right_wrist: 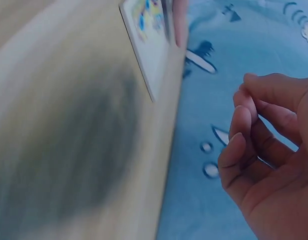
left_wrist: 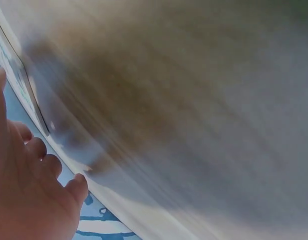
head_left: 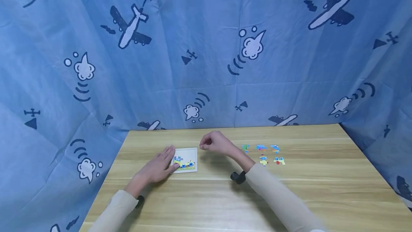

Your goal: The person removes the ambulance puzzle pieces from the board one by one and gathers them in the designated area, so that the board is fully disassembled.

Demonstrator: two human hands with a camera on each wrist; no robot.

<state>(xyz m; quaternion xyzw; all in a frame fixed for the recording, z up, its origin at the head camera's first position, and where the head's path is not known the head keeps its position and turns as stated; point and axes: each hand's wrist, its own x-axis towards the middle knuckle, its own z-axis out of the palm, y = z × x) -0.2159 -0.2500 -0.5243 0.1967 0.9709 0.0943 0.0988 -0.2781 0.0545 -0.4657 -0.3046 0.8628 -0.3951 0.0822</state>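
Note:
A white-framed jigsaw board (head_left: 188,153) lies on the table, with joined pieces (head_left: 186,165) along its lower part and left side showing a colourful vehicle picture. My left hand (head_left: 157,167) rests on the board's left edge, fingers extended. In the left wrist view, that hand (left_wrist: 34,185) shows beside the board's edge (left_wrist: 31,95). Just right of the board, my right hand (head_left: 218,142) is raised above the table. The right wrist view shows this hand (right_wrist: 268,145) with fingers curled and thumb meeting the index finger; no piece is visible between them.
Several loose jigsaw pieces lie in two rows on the right, among them a green one (head_left: 245,148), a blue one (head_left: 261,147) and a yellow one (head_left: 263,160). A blue curtain (head_left: 206,53) with airplane prints hangs behind the wooden table (head_left: 193,203).

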